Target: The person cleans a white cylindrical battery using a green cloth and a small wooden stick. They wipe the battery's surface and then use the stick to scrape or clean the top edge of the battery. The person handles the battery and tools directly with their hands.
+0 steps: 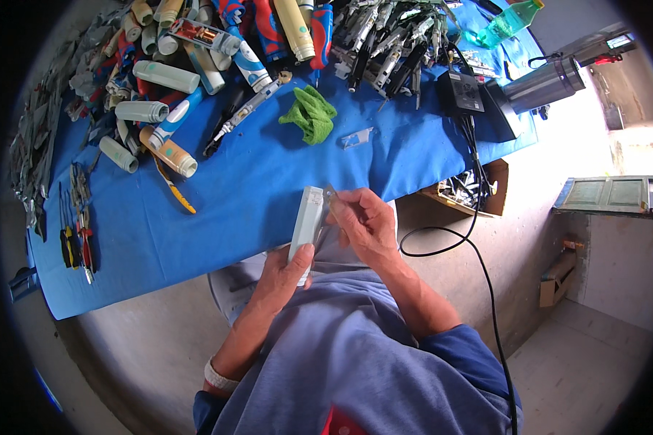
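Note:
My left hand (pixel 287 269) grips the lower end of a pale plastic handle housing (pixel 306 217), which looks like that of an electric toothbrush. The housing points up and away from me, with a small label bearing print near its far end. Just right of it, my right hand (pixel 365 225) pinches a small thin piece (pixel 331 193) between thumb and fingertips. The fingers hide most of this piece, so its kind is unclear. Both hands are above my lap at the near edge of the blue-covered table (pixel 207 234).
Toothbrush housings (pixel 166 76) and stripped inner mechanisms (pixel 391 49) are heaped at the back. A green cloth (pixel 310 115), a white plastic piece (pixel 357 138), screwdrivers (pixel 68 247) and a yellow-handled tool (pixel 180 196) lie nearer. A black cable (pixel 487 272) hangs at right beside a box of parts (pixel 468 190).

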